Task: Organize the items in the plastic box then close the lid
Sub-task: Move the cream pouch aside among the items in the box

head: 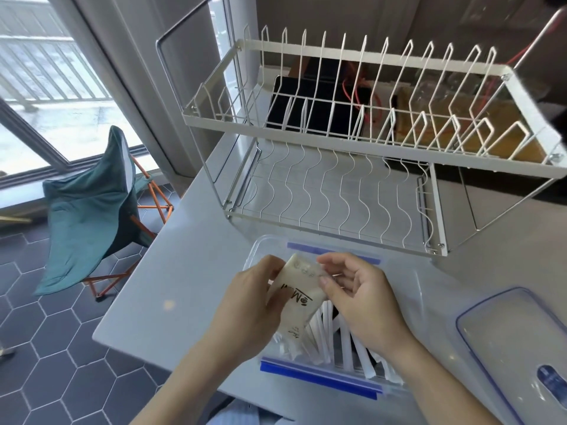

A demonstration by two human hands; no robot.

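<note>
A clear plastic box point(319, 377) with blue clip edges stands on the grey table right in front of me, lid off. Inside it lie several white paper-wrapped sticks point(345, 342), fanned out. Above the box I hold a cream packet point(296, 288) with dark print. My left hand point(245, 305) grips its left side and lower part. My right hand point(365, 299) pinches its upper right corner with thumb and fingers. The box's clear lid point(518, 342), blue-rimmed, lies flat on the table to the right.
A white two-tier wire dish rack point(346, 136) stands just behind the box. The table's left edge point(138, 271) drops to a hexagon-tiled floor, where a folding chair point(92, 210) draped in teal cloth stands by the window.
</note>
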